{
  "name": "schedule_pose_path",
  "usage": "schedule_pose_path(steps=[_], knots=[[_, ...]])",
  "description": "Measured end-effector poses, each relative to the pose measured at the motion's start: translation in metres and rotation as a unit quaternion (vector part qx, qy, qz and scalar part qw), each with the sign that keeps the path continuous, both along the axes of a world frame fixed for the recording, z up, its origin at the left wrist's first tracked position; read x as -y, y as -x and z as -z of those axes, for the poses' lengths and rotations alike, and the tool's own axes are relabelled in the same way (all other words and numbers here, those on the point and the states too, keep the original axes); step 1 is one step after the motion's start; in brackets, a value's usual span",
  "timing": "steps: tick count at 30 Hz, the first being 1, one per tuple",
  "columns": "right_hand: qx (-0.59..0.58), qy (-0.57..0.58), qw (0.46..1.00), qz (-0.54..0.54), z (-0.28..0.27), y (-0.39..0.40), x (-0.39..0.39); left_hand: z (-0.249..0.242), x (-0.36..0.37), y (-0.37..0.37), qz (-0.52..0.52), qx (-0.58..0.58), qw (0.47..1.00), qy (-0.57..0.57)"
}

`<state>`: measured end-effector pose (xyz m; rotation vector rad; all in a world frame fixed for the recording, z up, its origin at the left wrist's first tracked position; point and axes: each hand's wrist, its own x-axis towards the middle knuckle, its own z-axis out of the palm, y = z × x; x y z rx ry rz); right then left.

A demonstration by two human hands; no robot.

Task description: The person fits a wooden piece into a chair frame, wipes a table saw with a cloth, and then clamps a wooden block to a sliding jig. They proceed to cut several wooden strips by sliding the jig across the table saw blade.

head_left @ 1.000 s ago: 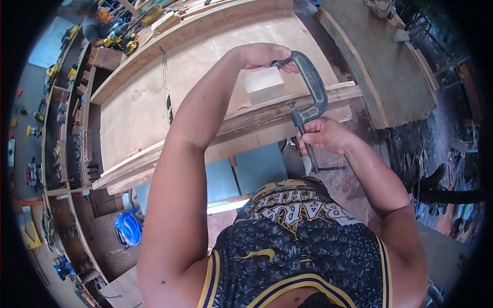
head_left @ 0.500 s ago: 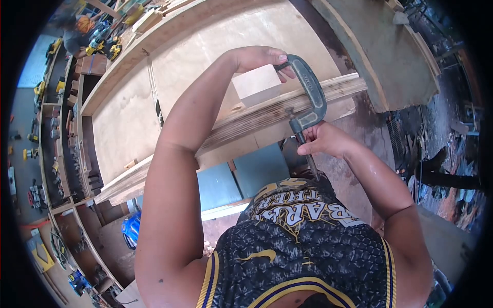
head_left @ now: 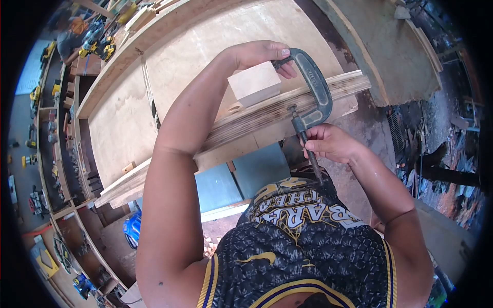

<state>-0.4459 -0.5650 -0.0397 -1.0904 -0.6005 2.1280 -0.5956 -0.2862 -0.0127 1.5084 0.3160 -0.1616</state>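
A large dark C-clamp (head_left: 320, 87) spans the edge of the wooden workbench (head_left: 205, 46). My left hand (head_left: 264, 54) is closed around the clamp's far end, behind a pale wood block (head_left: 254, 83) that sits on the bench near its front edge. Below the edge, my right hand (head_left: 328, 142) pinches the clamp's threaded screw (head_left: 311, 154) between thumb and fingers. The screw's swivel pad lies close to the layered front edge (head_left: 246, 126) of the bench, and its lower end reaches down toward my shirt.
Shelves with tools and wood offcuts (head_left: 56, 154) run along the left. Yellow power drills (head_left: 97, 49) lie at the upper left, near another person (head_left: 67, 41). Blue-grey panels (head_left: 236, 174) show under the bench. A grey board (head_left: 382, 46) stands at the right.
The clamp has shifted slightly right and tilted a little. My right hand has moved slightly right along with it, its fingers repositioned on the screw.
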Motion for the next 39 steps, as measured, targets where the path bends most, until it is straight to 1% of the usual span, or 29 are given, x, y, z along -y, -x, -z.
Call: schedule_pose_path(steps=[3,5,6,7,8,9,10,11,12,13,14,15,17,18,20,21,22,24,25,27,28,29,30,31,33,34,37,38,39], knots=[[0.014,0.007,1.000,0.011,-0.007,0.003,0.000,0.003,-0.003,-0.003,0.006,0.002,1.000,0.006],[0.120,-0.050,0.991,0.013,-0.005,0.002,0.002,0.001,-0.010,-0.008,0.027,0.021,0.999,0.001],[0.119,-0.051,0.991,0.014,-0.006,0.001,0.001,-0.001,-0.012,-0.010,0.048,0.040,0.998,-0.004],[0.186,-0.076,0.980,-0.010,-0.010,-0.002,-0.001,-0.003,-0.014,-0.011,0.050,0.039,0.998,-0.006],[0.252,-0.101,0.962,-0.033,-0.013,-0.005,-0.002,-0.016,-0.014,-0.014,0.047,0.036,0.998,-0.037],[0.253,-0.103,0.962,-0.030,-0.017,-0.007,-0.003,-0.030,-0.013,-0.018,0.043,0.034,0.996,-0.067],[0.306,-0.121,0.943,-0.043,-0.022,-0.008,-0.004,-0.044,-0.010,-0.021,0.029,0.040,0.993,-0.103],[0.358,-0.138,0.922,-0.056,-0.027,-0.010,-0.005,-0.058,-0.007,-0.025,0.031,0.041,0.993,-0.108],[0.360,-0.143,0.920,-0.053,-0.033,-0.009,-0.004,-0.073,-0.004,-0.027,0.019,0.060,0.989,-0.136],[0.244,-0.157,0.957,0.012,-0.039,-0.008,0.000,-0.087,0.000,-0.029,0.008,0.078,0.983,-0.164],[0.123,-0.169,0.975,0.076,-0.044,-0.008,0.003,-0.103,0.010,-0.031,-0.006,0.110,0.977,-0.184],[0.124,-0.174,0.974,0.078,-0.049,-0.011,0.003,-0.112,0.019,-0.032,-0.004,0.112,0.976,-0.189],[0.123,-0.177,0.976,0.016,-0.057,-0.018,0.000,-0.130,0.039,-0.035,-0.026,0.176,0.953,-0.243],[0.126,-0.184,0.975,0.016,-0.062,-0.017,0.002,-0.147,0.053,-0.032,-0.027,0.180,0.951,-0.250],[0.142,-0.199,0.968,0.062,-0.071,-0.013,0.005,-0.180,0.078,-0.024,-0.041,0.157,0.938,-0.306],[0.142,-0.206,0.966,0.057,-0.076,-0.014,0.005,-0.192,0.088,-0.020,-0.046,0.158,0.935,-0.313],[0.278,-0.267,0.923,0.013,-0.083,-0.014,0.003,-0.202,0.096,-0.016,-0.051,0.206,0.903,-0.373],[0.404,-0.331,0.852,-0.034,-0.102,-0.008,0.001,-0.226,0.110,-0.006,-0.038,0.279,0.840,-0.463],[0.448,-0.326,0.831,-0.051,-0.116,0.001,0.002,-0.237,0.121,-0.001,-0.043,0.277,0.837,-0.470],[0.494,-0.333,0.800,-0.073,-0.127,0.002,-0.001,-0.264,0.150,0.011,-0.065,0.289,0.795,-0.529],[0.376,-0.382,0.841,-0.077,-0.123,-0.001,-0.002,-0.274,0.162,0.017,-0.099,0.258,0.808,-0.521],[0.286,-0.379,0.877,-0.076,-0.131,0.001,0.000,-0.279,0.166,0.024,-0.105,0.260,0.801,-0.529],[0.193,-0.367,0.907,-0.078,-0.139,0.003,0.002,-0.286,0.167,0.029,-0.107,0.287,0.756,-0.579],[0.197,-0.375,0.902,-0.082,-0.143,0.009,0.006,-0.290,0.172,0.036,-0.106,0.288,0.748,-0.588],[0.249,-0.362,0.898,-0.018,-0.146,0.022,0.013,-0.298,0.182,0.049,-0.104,0.293,0.736,-0.601],[0.361,-0.389,0.847,-0.030,-0.143,0.029,0.013,-0.300,0.185,0.054,-0.106,0.283,0.725,-0.619],[0.413,-0.346,0.843,-0.013,-0.176,0.056,0.034,-0.301,0.197,0.070,-0.110,0.274,0.707,-0.643],[0.415,-0.346,0.842,-0.007,-0.170,0.055,0.037,-0.301,0.199,0.074,-0.116,0.272,0.700,-0.650],[0.281,-0.368,0.887,0.011,-0.158,0.048,0.039,-0.300,0.200,0.076,-0.112,0.275,0.699,-0.650]])
